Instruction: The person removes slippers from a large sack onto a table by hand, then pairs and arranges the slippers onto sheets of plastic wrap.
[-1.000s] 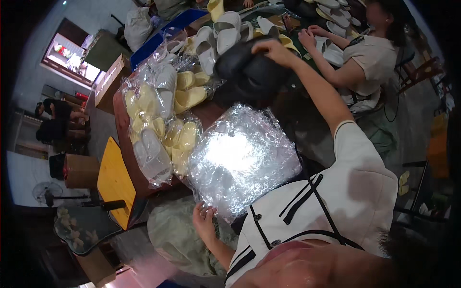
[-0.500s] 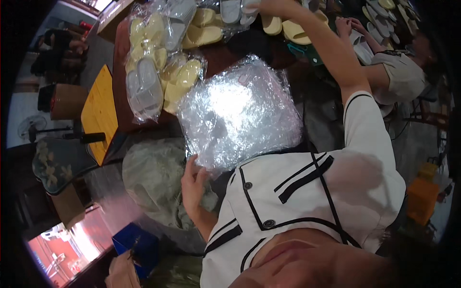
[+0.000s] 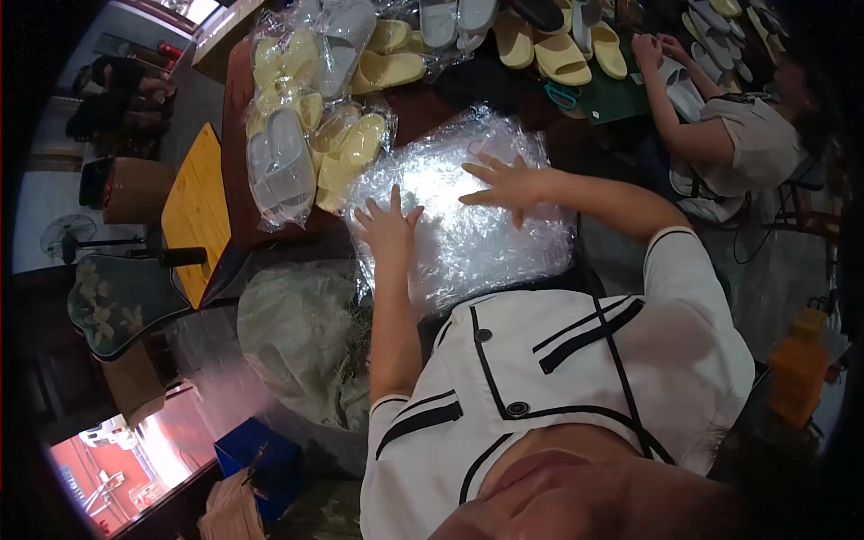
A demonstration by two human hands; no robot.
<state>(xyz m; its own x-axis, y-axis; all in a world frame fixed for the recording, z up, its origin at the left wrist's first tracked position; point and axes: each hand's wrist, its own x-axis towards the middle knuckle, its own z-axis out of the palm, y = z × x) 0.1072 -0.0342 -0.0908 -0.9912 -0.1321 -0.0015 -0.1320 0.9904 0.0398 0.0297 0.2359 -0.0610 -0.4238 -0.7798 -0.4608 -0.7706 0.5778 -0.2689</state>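
A stack of shiny clear plastic bags (image 3: 477, 256) lies flat in front of me at the table's near edge. My left hand (image 3: 389, 229) rests on its left side with fingers spread. Over its upper right part is my right hand (image 3: 508, 187), fingers apart, holding nothing. Just beyond the stack, grey slippers in a clear bag (image 3: 281, 166) and yellow slippers in a clear bag (image 3: 349, 153) lie on the table. Loose yellow slippers (image 3: 562, 58) and a grey slipper (image 3: 438, 20) are at the far side.
Teal-handled scissors (image 3: 562, 95) lie near a green mat (image 3: 616, 97). At the right sits another person (image 3: 756, 144), hands at a light-coloured slipper. A yellow board (image 3: 193, 216) stands left of the brown table (image 3: 238, 193). A greenish sack (image 3: 292, 342) is on the floor beside me.
My right hand has come back from the far slippers to the plastic bags. My left hand has moved up from the stack's lower left edge onto its surface.
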